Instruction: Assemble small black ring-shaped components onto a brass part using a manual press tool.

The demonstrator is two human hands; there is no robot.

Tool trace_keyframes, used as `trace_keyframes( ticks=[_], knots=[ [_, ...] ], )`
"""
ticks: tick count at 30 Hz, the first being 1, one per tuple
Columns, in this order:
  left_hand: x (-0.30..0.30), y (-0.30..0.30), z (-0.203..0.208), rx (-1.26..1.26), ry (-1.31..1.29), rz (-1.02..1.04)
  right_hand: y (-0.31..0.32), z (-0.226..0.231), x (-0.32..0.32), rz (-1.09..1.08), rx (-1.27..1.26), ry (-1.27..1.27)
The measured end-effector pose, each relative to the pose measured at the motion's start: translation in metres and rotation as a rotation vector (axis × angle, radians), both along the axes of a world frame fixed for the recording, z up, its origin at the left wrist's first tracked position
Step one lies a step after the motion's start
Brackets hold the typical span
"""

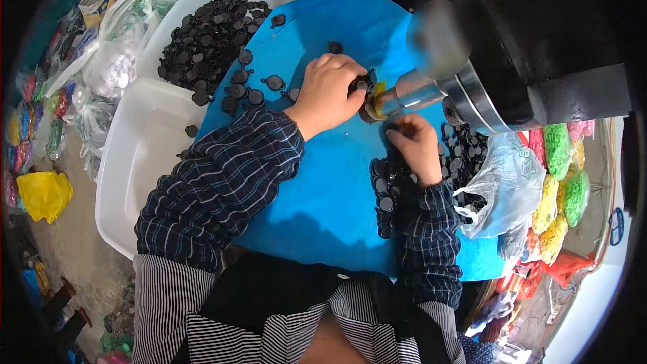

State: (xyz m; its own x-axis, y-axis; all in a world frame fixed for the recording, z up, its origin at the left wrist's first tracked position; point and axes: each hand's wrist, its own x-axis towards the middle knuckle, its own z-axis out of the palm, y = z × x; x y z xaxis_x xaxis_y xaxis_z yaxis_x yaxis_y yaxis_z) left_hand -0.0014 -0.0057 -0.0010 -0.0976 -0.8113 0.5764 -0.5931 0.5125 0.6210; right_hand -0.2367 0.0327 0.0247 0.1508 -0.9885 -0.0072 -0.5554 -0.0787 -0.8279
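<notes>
My left hand (328,94) is closed around a small black round piece (362,85), holding it beside the base of a metal press. The press's shiny cylindrical ram (411,91) points down at a round die (371,109), with a yellow patch (380,89) next to it. Just right of the die, my right hand (416,147) has its fingers curled in a pinch; what lies between them, if anything, is hidden. Below it, a row of black pieces (383,192) lies on the blue sheet (323,195). More loose black discs (255,97) with small tabs lie left of my left hand.
A white tub (158,47) heaped with black pieces stands at the far left, with another white tub (111,182) nearer. A black pile (465,152) lies at the right beside a clear plastic bag (505,175). The dark press body (532,47) overhangs the upper right.
</notes>
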Motion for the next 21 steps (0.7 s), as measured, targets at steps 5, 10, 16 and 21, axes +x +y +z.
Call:
trace_keyframes(
  ticks=[5, 10, 16, 21],
  knots=[
    [0.004, 0.004, 0.002, -0.03, -0.039, -0.149, -0.004, 0.008, -0.003, -0.099, 0.218, -0.589],
    [-0.014, 0.007, 0.006, -0.028, -0.077, -0.13, -0.011, -0.018, 0.01, -0.015, -0.047, -0.659],
    [0.001, 0.0, 0.0, -0.015, -0.022, -0.034, -0.013, -0.018, -0.016, -0.004, -0.084, -0.254],
    [0.005, 0.001, -0.003, 0.015, -0.021, 0.009, 0.023, -0.005, -0.027, 0.236, -0.237, 0.166]
  ],
)
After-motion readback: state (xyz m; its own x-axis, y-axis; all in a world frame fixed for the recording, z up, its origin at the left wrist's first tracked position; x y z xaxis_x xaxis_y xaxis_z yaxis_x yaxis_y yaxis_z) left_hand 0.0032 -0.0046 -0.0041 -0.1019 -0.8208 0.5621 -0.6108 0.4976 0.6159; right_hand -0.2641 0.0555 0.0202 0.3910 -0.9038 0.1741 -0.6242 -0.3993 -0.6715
